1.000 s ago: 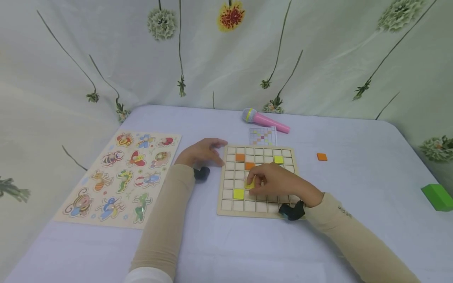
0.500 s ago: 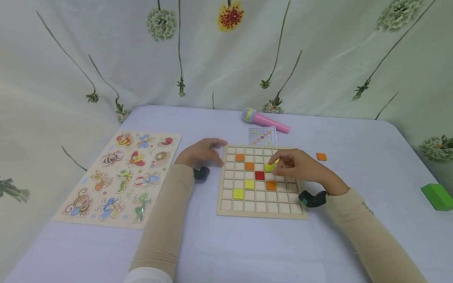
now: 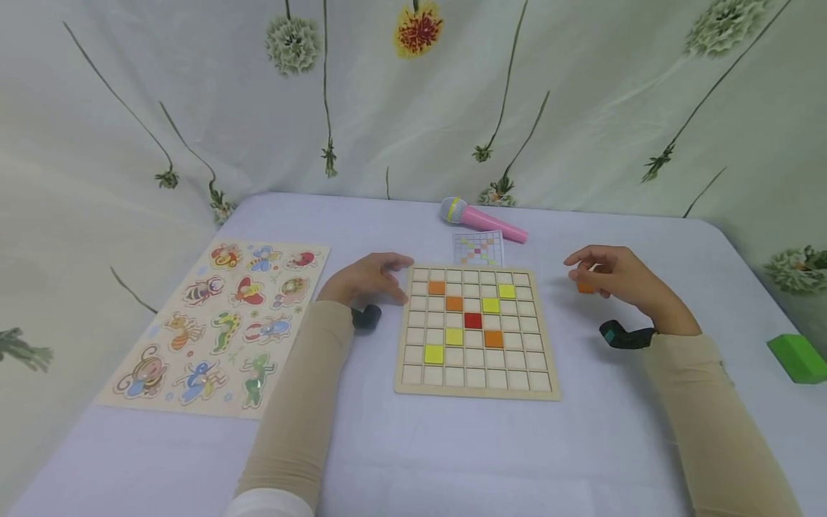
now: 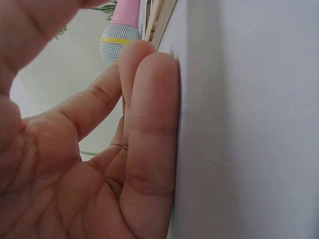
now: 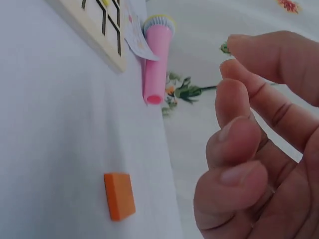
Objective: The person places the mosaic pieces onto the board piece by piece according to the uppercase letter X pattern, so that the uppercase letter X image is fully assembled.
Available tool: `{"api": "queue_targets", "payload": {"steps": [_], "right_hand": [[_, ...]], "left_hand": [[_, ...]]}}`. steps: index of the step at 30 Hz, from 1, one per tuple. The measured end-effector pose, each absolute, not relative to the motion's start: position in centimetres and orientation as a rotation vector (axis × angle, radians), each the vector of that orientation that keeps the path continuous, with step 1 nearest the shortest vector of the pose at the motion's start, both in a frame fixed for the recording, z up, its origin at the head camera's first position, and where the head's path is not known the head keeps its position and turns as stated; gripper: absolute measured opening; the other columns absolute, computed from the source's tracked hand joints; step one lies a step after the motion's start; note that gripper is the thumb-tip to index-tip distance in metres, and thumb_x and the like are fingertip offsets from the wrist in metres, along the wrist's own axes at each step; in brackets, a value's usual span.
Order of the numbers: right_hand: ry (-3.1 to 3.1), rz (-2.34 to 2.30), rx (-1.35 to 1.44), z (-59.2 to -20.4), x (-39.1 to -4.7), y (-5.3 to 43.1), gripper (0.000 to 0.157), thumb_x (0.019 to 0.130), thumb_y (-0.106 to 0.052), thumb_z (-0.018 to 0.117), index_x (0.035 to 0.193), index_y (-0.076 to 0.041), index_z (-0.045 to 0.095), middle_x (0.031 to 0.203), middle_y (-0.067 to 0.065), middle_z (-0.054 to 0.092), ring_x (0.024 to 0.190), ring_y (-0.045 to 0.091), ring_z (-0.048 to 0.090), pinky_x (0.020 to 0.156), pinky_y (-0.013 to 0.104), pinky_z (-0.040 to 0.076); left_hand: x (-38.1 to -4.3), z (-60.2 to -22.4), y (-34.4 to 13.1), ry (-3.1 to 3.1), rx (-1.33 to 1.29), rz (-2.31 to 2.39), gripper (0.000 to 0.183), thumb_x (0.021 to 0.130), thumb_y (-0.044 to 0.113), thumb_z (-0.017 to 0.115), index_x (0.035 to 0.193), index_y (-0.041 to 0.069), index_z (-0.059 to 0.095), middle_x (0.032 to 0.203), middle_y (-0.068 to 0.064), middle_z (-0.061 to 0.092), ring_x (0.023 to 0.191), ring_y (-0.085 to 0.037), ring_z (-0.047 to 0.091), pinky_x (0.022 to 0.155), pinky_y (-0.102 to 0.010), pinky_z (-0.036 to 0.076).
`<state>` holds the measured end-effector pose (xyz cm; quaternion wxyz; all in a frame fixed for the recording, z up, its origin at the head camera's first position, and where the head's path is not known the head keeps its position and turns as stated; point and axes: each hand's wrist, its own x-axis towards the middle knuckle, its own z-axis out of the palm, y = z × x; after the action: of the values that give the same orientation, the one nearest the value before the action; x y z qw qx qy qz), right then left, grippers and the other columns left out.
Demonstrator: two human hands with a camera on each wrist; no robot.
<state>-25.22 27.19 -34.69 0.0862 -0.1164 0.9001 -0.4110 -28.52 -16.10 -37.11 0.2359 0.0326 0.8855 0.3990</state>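
Observation:
A wooden grid board [image 3: 478,393] lies mid-table. Set in its squares are a red tile [image 3: 473,320], three orange tiles and several yellow tiles [image 3: 434,354]. My left hand [image 3: 368,278] rests on the table at the board's upper left corner, fingers relaxed, with thumb and fingertips right at the edge. To the right of the board, my right hand [image 3: 620,280] is over a loose orange tile [image 5: 119,196], which its fingers partly hide in the head view. Nothing is between its loosely bent fingers, and the right wrist view shows the tile apart from them.
Behind the board lies a small printed card [image 3: 478,248] with a coloured grid, and a pink toy microphone [image 3: 494,224] beyond it. An insect picture puzzle [image 3: 220,323] lies left, partly under the left forearm. A green block [image 3: 799,358] sits far right.
My right hand has moved from the board's middle, past its upper right, to the loose orange tile. A yellow tile now shows in the square it left. The left hand stays put.

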Motion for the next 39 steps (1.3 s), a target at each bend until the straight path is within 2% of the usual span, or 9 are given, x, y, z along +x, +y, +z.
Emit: {"api": "queue_targets", "payload": {"steps": [8,18,26,39], "right_hand": [[2.706,-1.241,-0.174,-36.8,-26.0,30.3,0.041,0.108,-0.016,0.065,0.141,0.007,0.06,0.094,0.0,0.058,0.064,0.015,0.05,0.068,0.031,0.042],[2.666,-1.23,-0.07,-38.1,-26.1,31.2,0.048,0.104,-0.016,0.07,0.145,0.006,0.059,0.099,-0.002,0.06,0.076,0.014,0.052,0.066,0.027,0.047],[2.678,-1.158,-0.088,-38.1,-26.2,31.0,0.048,0.1,-0.008,0.073,0.141,0.013,0.059,0.094,-0.001,0.062,0.076,0.011,0.052,0.065,0.026,0.048],[2.707,-1.066,-0.149,-38.1,-25.7,30.4,0.04,0.096,-0.007,0.076,0.128,0.014,0.065,0.093,0.003,0.063,0.082,0.017,0.054,0.066,0.026,0.049]], "left_hand": [[-28.6,-37.1,-16.4,2.436,0.085,1.081,0.084,0.086,0.01,0.087,0.161,0.021,0.052,0.16,-0.007,0.051,0.131,-0.029,0.052,0.12,-0.049,0.036],[-28.7,-37.2,-16.6,2.434,0.082,1.093,0.084,0.085,0.01,0.087,0.161,0.021,0.053,0.159,-0.007,0.05,0.13,-0.029,0.051,0.118,-0.049,0.037],[-28.7,-37.1,-16.7,2.435,0.093,1.098,0.084,0.085,0.01,0.087,0.161,0.021,0.053,0.159,-0.007,0.05,0.131,-0.029,0.052,0.119,-0.048,0.037],[-28.8,-37.5,-16.5,2.415,0.101,1.124,0.085,0.084,0.008,0.088,0.16,0.02,0.053,0.16,-0.007,0.05,0.132,-0.029,0.052,0.12,-0.049,0.036]]}}
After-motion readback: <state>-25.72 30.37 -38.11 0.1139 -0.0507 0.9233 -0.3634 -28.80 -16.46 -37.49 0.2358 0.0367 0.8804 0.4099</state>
